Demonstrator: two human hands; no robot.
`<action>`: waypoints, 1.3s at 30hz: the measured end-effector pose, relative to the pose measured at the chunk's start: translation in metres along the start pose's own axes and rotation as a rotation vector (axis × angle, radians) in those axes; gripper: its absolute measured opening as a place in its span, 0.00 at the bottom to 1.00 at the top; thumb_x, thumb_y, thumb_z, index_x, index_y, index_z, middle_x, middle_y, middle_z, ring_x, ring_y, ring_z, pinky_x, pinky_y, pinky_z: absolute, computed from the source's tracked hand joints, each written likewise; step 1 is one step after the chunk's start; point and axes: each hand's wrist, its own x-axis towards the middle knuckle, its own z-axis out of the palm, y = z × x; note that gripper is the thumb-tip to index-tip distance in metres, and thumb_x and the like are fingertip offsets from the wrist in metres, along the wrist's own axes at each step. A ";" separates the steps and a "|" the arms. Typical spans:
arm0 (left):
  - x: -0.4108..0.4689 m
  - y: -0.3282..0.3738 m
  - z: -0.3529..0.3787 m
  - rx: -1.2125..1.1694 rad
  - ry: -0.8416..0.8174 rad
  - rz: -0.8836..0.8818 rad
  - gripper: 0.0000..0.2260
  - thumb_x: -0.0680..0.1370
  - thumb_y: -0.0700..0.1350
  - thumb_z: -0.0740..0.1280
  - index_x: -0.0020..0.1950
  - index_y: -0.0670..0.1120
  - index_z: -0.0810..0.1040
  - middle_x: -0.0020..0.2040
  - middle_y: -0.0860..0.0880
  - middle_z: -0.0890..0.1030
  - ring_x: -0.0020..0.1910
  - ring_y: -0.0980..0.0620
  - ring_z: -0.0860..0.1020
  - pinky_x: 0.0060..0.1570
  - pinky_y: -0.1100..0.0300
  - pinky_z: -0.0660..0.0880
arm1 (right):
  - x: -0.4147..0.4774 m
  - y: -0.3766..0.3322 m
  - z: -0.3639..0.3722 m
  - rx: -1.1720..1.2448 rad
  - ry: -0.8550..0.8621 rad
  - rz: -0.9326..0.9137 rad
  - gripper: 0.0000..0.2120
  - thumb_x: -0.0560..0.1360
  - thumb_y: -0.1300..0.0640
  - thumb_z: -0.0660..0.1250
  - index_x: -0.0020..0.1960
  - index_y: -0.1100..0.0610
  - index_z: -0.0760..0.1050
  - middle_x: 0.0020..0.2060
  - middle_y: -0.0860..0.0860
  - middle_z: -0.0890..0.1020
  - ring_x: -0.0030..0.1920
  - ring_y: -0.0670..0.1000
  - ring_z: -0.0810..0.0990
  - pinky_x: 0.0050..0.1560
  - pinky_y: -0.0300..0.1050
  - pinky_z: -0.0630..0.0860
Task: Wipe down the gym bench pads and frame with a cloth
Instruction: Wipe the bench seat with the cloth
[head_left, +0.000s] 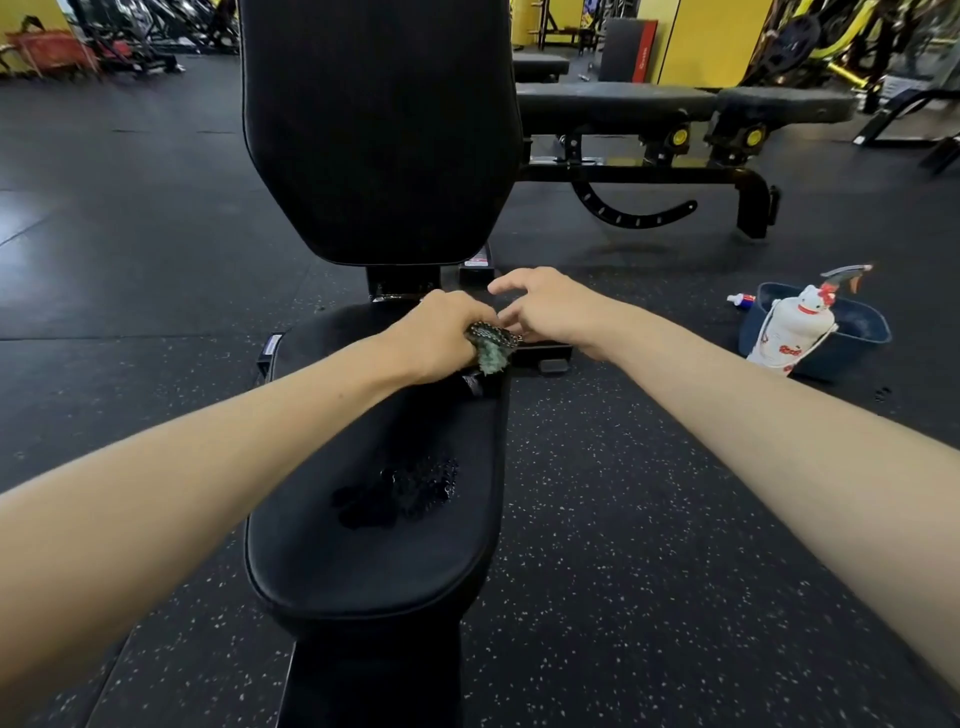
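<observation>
Two hands: left (441, 332) grips cloth (491, 349), right (550, 306) loose, empty beside it; we should sweep flat through wet patch (400, 493) behind them.

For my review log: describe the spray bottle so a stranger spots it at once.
Right of the black seat pad, a dark blue tub sits on the floor. The spray bottle stands at its front: white, red markings, grey trigger.

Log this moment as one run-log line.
stage: wiping seat | left grip: holds cloth at seat rear | right grip: open, beside cloth | seat: wet patch mid-pad | bottle: floor, by tub
</observation>
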 end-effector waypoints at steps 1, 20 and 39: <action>-0.002 0.002 0.000 -0.010 -0.023 0.018 0.21 0.70 0.29 0.63 0.58 0.47 0.81 0.44 0.45 0.83 0.42 0.45 0.79 0.42 0.55 0.75 | 0.000 -0.001 0.000 0.004 0.001 0.003 0.24 0.78 0.70 0.55 0.72 0.56 0.67 0.53 0.55 0.80 0.52 0.50 0.80 0.58 0.45 0.77; -0.023 -0.005 -0.020 -0.262 -0.188 -0.059 0.11 0.71 0.30 0.67 0.51 0.40 0.81 0.44 0.40 0.82 0.41 0.52 0.78 0.47 0.55 0.77 | -0.005 -0.007 0.005 -0.054 -0.010 0.004 0.26 0.77 0.71 0.51 0.72 0.56 0.66 0.50 0.53 0.82 0.51 0.49 0.82 0.60 0.45 0.74; -0.045 -0.011 -0.025 -0.209 -0.179 -0.014 0.17 0.71 0.29 0.65 0.55 0.45 0.82 0.46 0.47 0.84 0.43 0.54 0.79 0.48 0.58 0.76 | -0.012 -0.021 0.015 -0.075 -0.024 -0.031 0.24 0.76 0.68 0.60 0.70 0.55 0.69 0.60 0.53 0.78 0.56 0.52 0.79 0.60 0.48 0.75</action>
